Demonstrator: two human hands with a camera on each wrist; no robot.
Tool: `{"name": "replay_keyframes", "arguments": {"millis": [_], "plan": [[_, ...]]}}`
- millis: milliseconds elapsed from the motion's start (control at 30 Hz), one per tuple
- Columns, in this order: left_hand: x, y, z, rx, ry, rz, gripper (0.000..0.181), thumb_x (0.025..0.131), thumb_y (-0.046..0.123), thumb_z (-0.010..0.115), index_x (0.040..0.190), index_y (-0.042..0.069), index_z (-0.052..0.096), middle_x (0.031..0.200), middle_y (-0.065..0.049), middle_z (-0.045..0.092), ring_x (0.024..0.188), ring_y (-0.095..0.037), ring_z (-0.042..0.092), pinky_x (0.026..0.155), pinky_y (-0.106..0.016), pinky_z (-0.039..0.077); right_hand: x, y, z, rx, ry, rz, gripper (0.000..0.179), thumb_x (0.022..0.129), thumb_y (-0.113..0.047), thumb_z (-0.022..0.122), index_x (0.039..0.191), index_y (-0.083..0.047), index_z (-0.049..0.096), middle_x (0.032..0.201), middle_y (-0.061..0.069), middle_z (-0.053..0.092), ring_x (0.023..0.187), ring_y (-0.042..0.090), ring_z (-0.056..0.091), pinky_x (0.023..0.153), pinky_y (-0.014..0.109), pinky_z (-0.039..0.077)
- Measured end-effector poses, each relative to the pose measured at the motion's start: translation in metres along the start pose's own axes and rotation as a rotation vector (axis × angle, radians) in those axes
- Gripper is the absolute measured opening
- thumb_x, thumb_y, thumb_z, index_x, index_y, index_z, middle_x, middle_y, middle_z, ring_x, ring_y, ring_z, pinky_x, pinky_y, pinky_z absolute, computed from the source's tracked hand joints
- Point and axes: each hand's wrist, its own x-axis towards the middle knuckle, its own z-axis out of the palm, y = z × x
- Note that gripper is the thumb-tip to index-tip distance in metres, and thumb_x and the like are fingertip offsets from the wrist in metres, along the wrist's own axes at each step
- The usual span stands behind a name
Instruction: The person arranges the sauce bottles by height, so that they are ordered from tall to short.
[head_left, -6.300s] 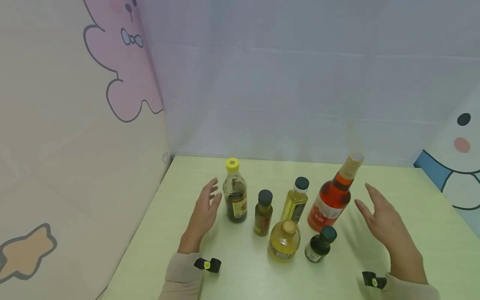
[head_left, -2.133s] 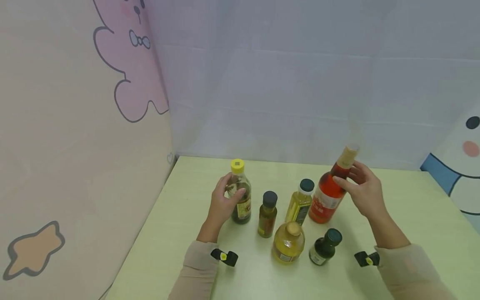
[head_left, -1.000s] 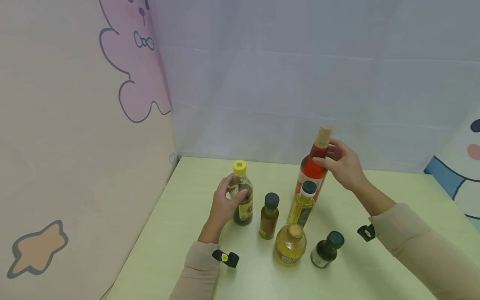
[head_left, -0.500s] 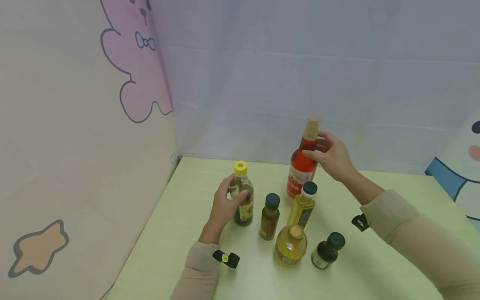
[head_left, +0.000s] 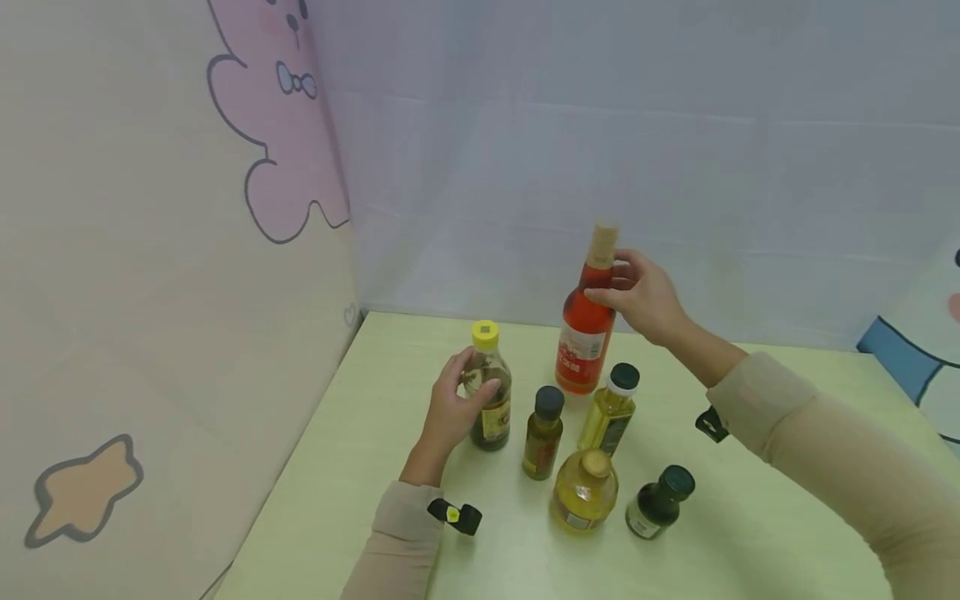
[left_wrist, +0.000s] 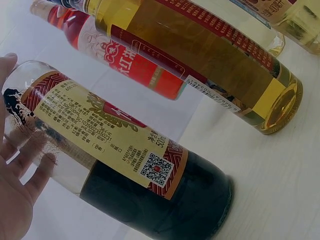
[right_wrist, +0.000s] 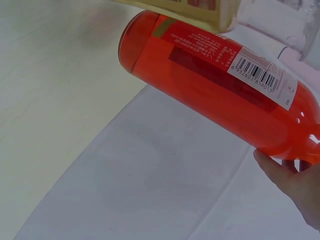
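Observation:
My left hand (head_left: pixel 450 408) holds the upper part of a yellow-capped bottle of dark liquid (head_left: pixel 495 421), thumb on one side and fingers on the other. That bottle stands upright on the table; its yellow label (left_wrist: pixel 107 125) shows in the left wrist view. Farther back, my right hand (head_left: pixel 648 302) grips a tall red vinegar bottle (head_left: pixel 581 337) just below its tan neck wrap. The red bottle is nearly upright behind the other bottles, and whether its base (right_wrist: pixel 137 42) touches the table I cannot tell. Some right fingers are hidden behind its neck.
Between and in front of the hands stand a small black-capped bottle (head_left: pixel 542 442), a square yellow oil bottle (head_left: pixel 606 421), a round yellow bottle (head_left: pixel 585 493) and a small dark green bottle (head_left: pixel 652 507). A cloth wall (head_left: pixel 712 208) rises behind the table (head_left: pixel 360 517).
My right hand first reached the red vinegar bottle, then carried it left and back to behind the square oil bottle. My left hand closed round the yellow-capped bottle, which has stayed in place.

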Motion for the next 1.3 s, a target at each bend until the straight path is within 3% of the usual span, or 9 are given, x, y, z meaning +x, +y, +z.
{"name": "replay_keyframes", "arguments": {"millis": [400, 867, 1300], "plan": [[-0.002, 0.001, 0.0, 0.012, -0.005, -0.016, 0.061, 0.092, 0.04, 0.066, 0.14, 0.007, 0.048, 0.126, -0.009, 0.055, 0.118, -0.027, 0.051, 0.097, -0.053, 0.041, 0.015, -0.005, 0.011, 0.029, -0.044, -0.013, 0.059, 0.09, -0.01, 0.07, 0.14, -0.002, 0.04, 0.136, 0.022, 0.049, 0.124, 0.039, 0.049, 0.097, 0.055, 0.043], [-0.001, 0.003, 0.003, 0.007, -0.004, -0.066, 0.054, 0.092, 0.026, 0.068, 0.14, 0.01, 0.049, 0.126, -0.007, 0.055, 0.119, -0.026, 0.051, 0.098, -0.053, 0.04, 0.037, 0.004, 0.03, 0.037, -0.084, -0.081, 0.058, 0.088, -0.008, 0.072, 0.137, -0.001, 0.042, 0.131, 0.022, 0.053, 0.118, 0.038, 0.054, 0.093, 0.054, 0.047], [-0.003, 0.003, 0.001, 0.023, -0.011, -0.077, 0.056, 0.092, 0.029, 0.067, 0.141, 0.009, 0.048, 0.126, -0.007, 0.055, 0.119, -0.027, 0.051, 0.098, -0.054, 0.04, 0.049, 0.009, 0.045, -0.011, -0.155, -0.111, 0.058, 0.088, -0.011, 0.073, 0.138, -0.003, 0.044, 0.132, 0.019, 0.053, 0.12, 0.037, 0.053, 0.094, 0.054, 0.046]]}}
